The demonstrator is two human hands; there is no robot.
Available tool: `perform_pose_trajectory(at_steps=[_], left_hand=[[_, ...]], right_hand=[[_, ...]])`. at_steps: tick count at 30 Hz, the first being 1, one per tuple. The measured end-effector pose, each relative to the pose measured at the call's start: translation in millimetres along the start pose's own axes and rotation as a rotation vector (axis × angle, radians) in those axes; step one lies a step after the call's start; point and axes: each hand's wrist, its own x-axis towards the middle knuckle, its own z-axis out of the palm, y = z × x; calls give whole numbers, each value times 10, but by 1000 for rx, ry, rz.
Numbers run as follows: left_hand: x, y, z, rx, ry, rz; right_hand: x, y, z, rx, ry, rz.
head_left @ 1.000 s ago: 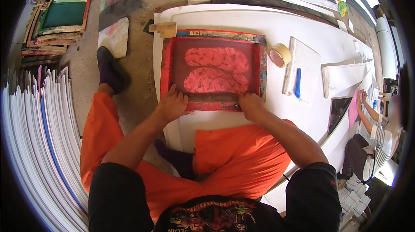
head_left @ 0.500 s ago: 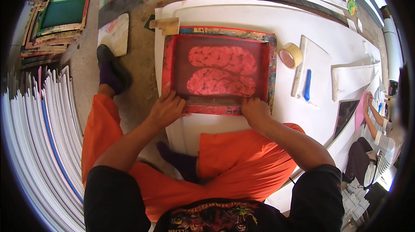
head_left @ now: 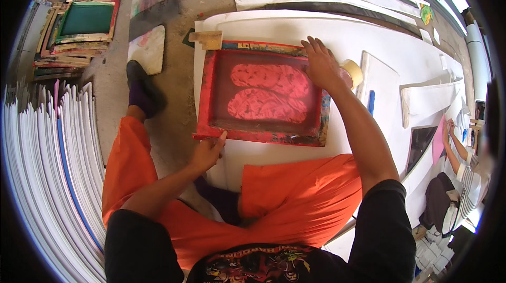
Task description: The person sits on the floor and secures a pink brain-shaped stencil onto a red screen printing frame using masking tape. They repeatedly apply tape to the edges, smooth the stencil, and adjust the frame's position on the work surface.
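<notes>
Red frame (head_left: 206,90) is laid at twelve o'clock on a white sheet (head_left: 341,138), and its near edge is met at seven o'clock by the half-curled left hand (head_left: 208,152); whether it is gripped cannot be told. At two o'clock the frame's corner is covered by the right hand (head_left: 322,64), fingers straightened, with a tape roll (head_left: 353,71) partly hidden toward three.

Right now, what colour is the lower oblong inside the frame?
The lower oblong is pinkish red with darker marks, clearest in head view.
</notes>
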Motion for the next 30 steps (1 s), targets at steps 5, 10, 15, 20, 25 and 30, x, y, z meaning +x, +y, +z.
perform_pose_trajectory(at_steps=[5,10,15,20,25,30], left_hand=[[78,-33,319,-630,162,-203],[38,337,330,-816,414,-255],[556,432,-192,-731,438,-46],[865,901,-316,-519,394,126],[1092,863,-212,279,642,265],[1198,675,-144,186,673,356]], right_hand=[[322,-199,140,70,-344,164],[195,-302,60,40,-377,159],[-94,-430,-230,86,-295,338],[-471,-500,-294,50,-369,606],[-605,-725,-354,-49,-473,654],[-217,-1325,71,330,-321,151]])
